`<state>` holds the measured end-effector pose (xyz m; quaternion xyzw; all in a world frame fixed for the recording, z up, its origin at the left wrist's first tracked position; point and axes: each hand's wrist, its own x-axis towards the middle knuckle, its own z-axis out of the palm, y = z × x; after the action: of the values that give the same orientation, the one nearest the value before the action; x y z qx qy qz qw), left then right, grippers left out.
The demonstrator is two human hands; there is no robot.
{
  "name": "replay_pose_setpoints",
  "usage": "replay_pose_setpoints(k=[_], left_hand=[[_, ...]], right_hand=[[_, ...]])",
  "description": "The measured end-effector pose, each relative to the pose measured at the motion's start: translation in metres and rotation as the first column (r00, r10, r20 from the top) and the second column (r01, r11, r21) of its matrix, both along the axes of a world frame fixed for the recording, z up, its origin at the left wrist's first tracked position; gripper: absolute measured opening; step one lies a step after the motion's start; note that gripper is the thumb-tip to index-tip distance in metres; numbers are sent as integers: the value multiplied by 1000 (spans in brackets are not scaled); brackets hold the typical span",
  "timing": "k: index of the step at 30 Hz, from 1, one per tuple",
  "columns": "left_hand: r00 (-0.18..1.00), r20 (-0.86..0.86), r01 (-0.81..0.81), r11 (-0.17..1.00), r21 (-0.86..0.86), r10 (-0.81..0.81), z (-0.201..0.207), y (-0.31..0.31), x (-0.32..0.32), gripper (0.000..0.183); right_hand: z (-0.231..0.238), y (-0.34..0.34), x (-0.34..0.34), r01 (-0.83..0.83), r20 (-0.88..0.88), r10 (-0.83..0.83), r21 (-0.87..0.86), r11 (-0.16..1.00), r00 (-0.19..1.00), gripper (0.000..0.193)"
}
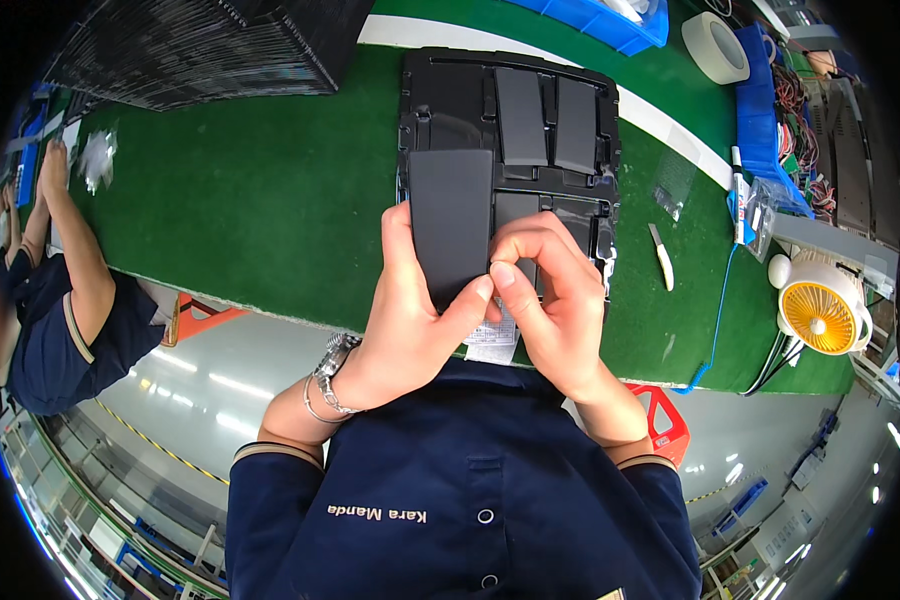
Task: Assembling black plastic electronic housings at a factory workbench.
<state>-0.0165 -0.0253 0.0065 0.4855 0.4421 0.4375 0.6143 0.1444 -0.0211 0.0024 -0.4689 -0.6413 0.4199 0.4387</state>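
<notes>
My left hand [398, 325] is closed round a flat, dark grey rectangular case [452, 215], with its fingers along the left side and its thumb at the lower right corner. At that same corner, the thumb and forefinger of my right hand [555, 305] are pinched together. Whatever lies between those two fingertips is too small to make out. Under both hands is a black moulded plastic tray [448, 100] with compartments. Similar dark grey cases sit in it, one at the top middle [520, 115], one at the top right [576, 125] and one partly hidden by my right hand [516, 207].
A tall stack of black trays [210, 50] stands at the far left. To the right lie a white-handled knife [663, 260], a marker [738, 200], a tape roll [715, 48], a blue bin [755, 110] of wires and a small fan [820, 308]. Another person [70, 310] works at the left.
</notes>
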Motion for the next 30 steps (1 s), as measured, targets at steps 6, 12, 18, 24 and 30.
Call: replay_pose_setpoints(k=[6, 12, 18, 24, 30], left_hand=[[986, 165, 14, 993, -114, 6, 1, 1, -2, 58], [982, 186, 58, 988, -142, -31, -1, 2, -3, 58], [986, 168, 28, 990, -135, -4, 0, 1, -1, 58], [909, 410, 198, 945, -261, -77, -4, 8, -11, 47], [647, 760, 624, 620, -475, -68, -6, 12, -7, 40]], right_hand=[[5, 1, 0, -174, -523, -77, -414, 893, 849, 11], [-4, 1, 3, -133, -379, 0, -326, 936, 925, 14], [-4, 2, 3, -89, -262, 11, -287, 954, 965, 12], [-4, 14, 8, -73, -313, 1, -219, 973, 950, 30], [-12, 35, 24, -25, -59, 21, -67, 997, 998, 23]])
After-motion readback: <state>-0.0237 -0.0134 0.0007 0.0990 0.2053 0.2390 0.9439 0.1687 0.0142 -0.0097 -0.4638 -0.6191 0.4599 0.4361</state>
